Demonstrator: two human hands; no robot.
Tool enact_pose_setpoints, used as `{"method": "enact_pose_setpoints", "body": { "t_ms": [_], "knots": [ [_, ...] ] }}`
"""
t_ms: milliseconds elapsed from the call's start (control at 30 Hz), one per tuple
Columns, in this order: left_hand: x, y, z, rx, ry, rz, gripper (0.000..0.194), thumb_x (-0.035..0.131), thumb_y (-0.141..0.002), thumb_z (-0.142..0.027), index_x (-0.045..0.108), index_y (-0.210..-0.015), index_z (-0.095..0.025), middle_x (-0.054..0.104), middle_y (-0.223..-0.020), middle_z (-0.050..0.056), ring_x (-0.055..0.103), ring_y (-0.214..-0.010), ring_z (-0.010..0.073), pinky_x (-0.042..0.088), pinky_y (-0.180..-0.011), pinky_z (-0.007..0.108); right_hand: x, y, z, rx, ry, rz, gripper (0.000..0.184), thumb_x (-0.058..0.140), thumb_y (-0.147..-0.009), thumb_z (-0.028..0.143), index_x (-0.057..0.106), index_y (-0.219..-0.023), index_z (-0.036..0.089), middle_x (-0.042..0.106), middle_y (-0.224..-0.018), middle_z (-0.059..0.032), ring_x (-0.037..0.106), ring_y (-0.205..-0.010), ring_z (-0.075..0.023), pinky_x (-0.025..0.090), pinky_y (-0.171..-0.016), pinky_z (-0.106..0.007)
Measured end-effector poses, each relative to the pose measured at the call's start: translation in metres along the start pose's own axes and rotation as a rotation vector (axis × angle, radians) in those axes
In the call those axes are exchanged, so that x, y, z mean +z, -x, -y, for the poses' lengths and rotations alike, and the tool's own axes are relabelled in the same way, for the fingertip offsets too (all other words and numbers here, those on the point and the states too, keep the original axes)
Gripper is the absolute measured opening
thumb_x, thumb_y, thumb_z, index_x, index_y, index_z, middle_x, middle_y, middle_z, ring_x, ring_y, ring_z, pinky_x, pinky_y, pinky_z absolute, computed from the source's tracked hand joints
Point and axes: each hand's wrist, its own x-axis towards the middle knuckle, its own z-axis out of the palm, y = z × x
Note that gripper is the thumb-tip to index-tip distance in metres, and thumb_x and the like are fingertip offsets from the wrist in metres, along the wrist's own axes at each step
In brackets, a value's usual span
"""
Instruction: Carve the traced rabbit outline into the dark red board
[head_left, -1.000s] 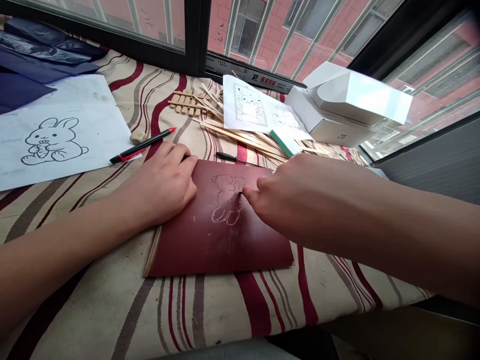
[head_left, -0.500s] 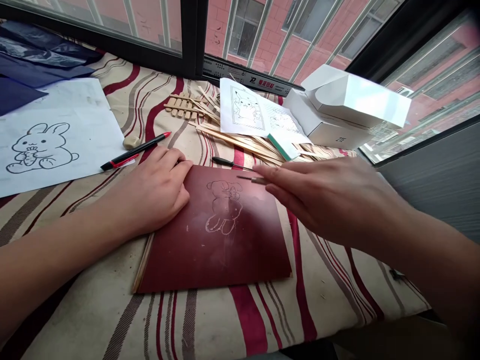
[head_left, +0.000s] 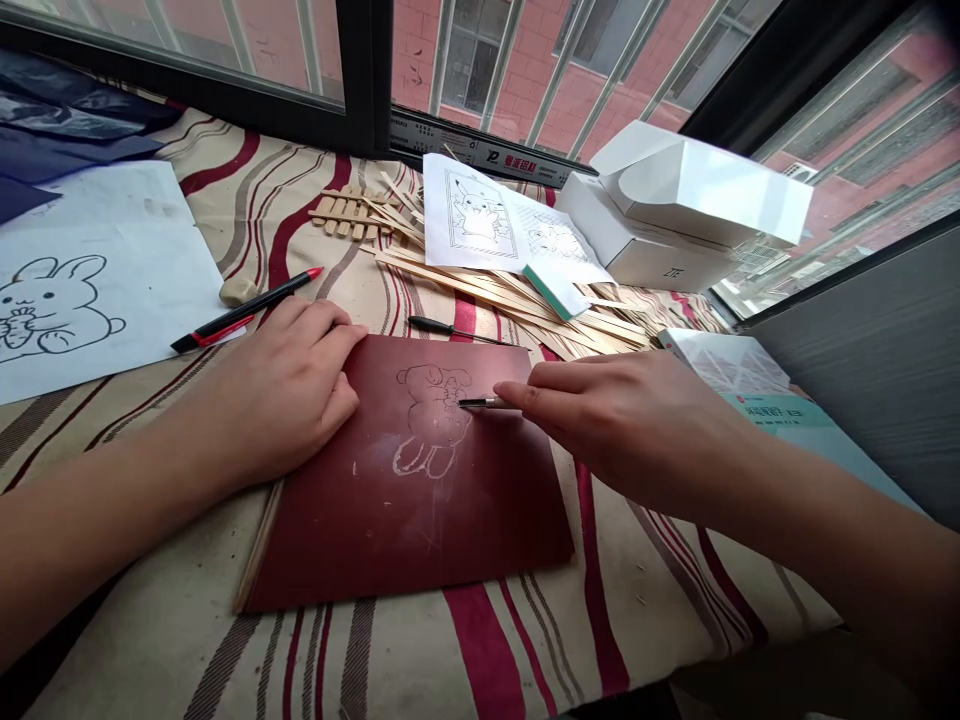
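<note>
A dark red board point(head_left: 405, 530) lies on the striped cloth, with a rabbit outline point(head_left: 435, 415) on it, upside down to me. Part of the outline, mostly the ears, is scratched pale; the rest is dark line. My left hand point(head_left: 289, 390) has its fingers curled at the board's upper left edge, gripping it there. Between the fingers of my right hand point(head_left: 600, 405) is a thin carving tool point(head_left: 480, 403). Its metal tip meets the drawing near the rabbit's paws, though I cannot tell how deep. The tool's handle is mostly hidden in the hand.
Beyond the board lie a black-handled tool point(head_left: 431, 325), thin wooden strips point(head_left: 480, 290) and a printed sheet point(head_left: 480, 215). White boxes point(head_left: 675, 210) stand by the window. On the left are a rabbit drawing point(head_left: 142, 220), an eraser point(head_left: 238, 291) and a pen point(head_left: 255, 308). A book point(head_left: 795, 420) lies right.
My right hand has lowered and moved left, bringing the carving tool's tip from above the board's far edge onto the drawing. My left hand stays at the board's edge. The view has shifted slightly.
</note>
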Motion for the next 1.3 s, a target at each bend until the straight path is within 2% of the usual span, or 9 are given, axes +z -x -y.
{"method": "enact_pose_setpoints", "body": {
  "t_ms": [100, 167, 300, 433, 800, 967, 1100, 1233, 1300],
  "knots": [
    [0.000, 0.000, -0.001, -0.014, -0.004, -0.002, 0.063, 0.027, -0.101, -0.036, 0.072, -0.136, -0.009, 0.069, -0.129, 0.019, 0.063, -0.130, 0.0406, 0.053, -0.120, 0.057, 0.001, -0.004, 0.004, -0.056, 0.095, 0.006, 0.039, 0.054, -0.095, 0.001, 0.083, -0.118, 0.014, 0.081, -0.093, -0.0054, 0.066, -0.064, -0.0147, 0.024, -0.053, -0.033],
    [0.000, 0.000, 0.000, -0.027, 0.004, 0.004, 0.061, 0.030, -0.100, -0.036, 0.072, -0.136, -0.011, 0.069, -0.130, 0.018, 0.063, -0.129, 0.0400, 0.054, -0.120, 0.056, 0.002, -0.006, 0.005, -0.061, 0.125, -0.066, 0.039, 0.051, -0.100, 0.004, 0.082, -0.120, 0.016, 0.082, -0.095, -0.0055, 0.069, -0.069, -0.0156, 0.026, -0.054, -0.034],
    [0.003, 0.002, 0.002, -0.006, 0.008, -0.026, 0.059, 0.031, -0.100, -0.036, 0.072, -0.135, -0.011, 0.068, -0.129, 0.018, 0.064, -0.128, 0.0399, 0.055, -0.119, 0.057, -0.009, -0.004, -0.002, 0.095, 0.122, -0.187, 0.039, 0.046, -0.114, 0.021, 0.081, -0.131, 0.021, 0.084, -0.103, -0.0060, 0.073, -0.078, -0.0172, 0.031, -0.058, -0.033],
    [0.001, 0.005, 0.001, 0.019, -0.010, -0.010, 0.057, 0.028, -0.104, -0.032, 0.068, -0.138, -0.008, 0.067, -0.131, 0.019, 0.062, -0.129, 0.0408, 0.055, -0.118, 0.061, -0.019, 0.000, -0.007, 0.074, 0.061, -0.148, 0.039, 0.047, -0.115, 0.025, 0.083, -0.130, 0.022, 0.081, -0.092, -0.0053, 0.070, -0.073, -0.0190, 0.030, -0.058, -0.034],
    [-0.005, 0.005, -0.001, 0.012, -0.005, 0.033, 0.049, 0.033, -0.107, -0.029, 0.063, -0.142, -0.011, 0.063, -0.135, 0.016, 0.059, -0.133, 0.0384, 0.050, -0.126, 0.059, 0.008, 0.003, -0.005, 0.040, -0.116, -0.042, 0.040, 0.055, -0.104, 0.011, 0.080, -0.134, 0.021, 0.081, -0.091, -0.0032, 0.058, -0.061, -0.0131, 0.025, -0.056, -0.031],
    [0.003, 0.005, 0.002, 0.047, -0.041, -0.050, 0.053, 0.028, -0.107, -0.029, 0.066, -0.138, -0.010, 0.065, -0.130, 0.016, 0.060, -0.127, 0.0361, 0.053, -0.119, 0.058, 0.004, 0.001, -0.004, -0.007, -0.075, -0.041, 0.039, 0.060, -0.099, 0.007, 0.081, -0.130, 0.019, 0.081, -0.090, -0.0022, 0.062, -0.061, -0.0138, 0.025, -0.053, -0.031],
    [0.004, 0.004, 0.001, 0.069, -0.050, -0.060, 0.054, 0.026, -0.109, -0.027, 0.066, -0.138, -0.005, 0.065, -0.128, 0.017, 0.058, -0.125, 0.0351, 0.052, -0.120, 0.056, -0.004, -0.003, 0.003, -0.011, -0.001, 0.033, 0.050, 0.059, -0.090, 0.001, 0.081, -0.132, 0.016, 0.082, -0.092, -0.0040, 0.066, -0.061, -0.0168, 0.022, -0.052, -0.032],
    [0.002, 0.006, 0.001, 0.064, -0.045, -0.058, 0.054, 0.027, -0.110, -0.027, 0.067, -0.138, -0.004, 0.064, -0.130, 0.018, 0.058, -0.127, 0.0355, 0.050, -0.121, 0.056, -0.023, -0.021, 0.012, 0.053, 0.080, 0.303, 0.043, 0.060, -0.089, 0.006, 0.086, -0.122, 0.020, 0.085, -0.103, -0.0074, 0.066, -0.061, -0.0196, 0.017, -0.049, -0.032],
    [0.002, 0.007, 0.001, 0.053, -0.047, -0.054, 0.055, 0.027, -0.110, -0.027, 0.066, -0.139, -0.004, 0.065, -0.131, 0.018, 0.058, -0.127, 0.0354, 0.051, -0.119, 0.055, -0.033, -0.034, 0.015, 0.055, 0.080, 0.410, 0.034, 0.063, -0.089, 0.008, 0.087, -0.109, 0.021, 0.084, -0.095, -0.0069, 0.060, -0.055, -0.0175, 0.015, -0.048, -0.032]
  ]
}}
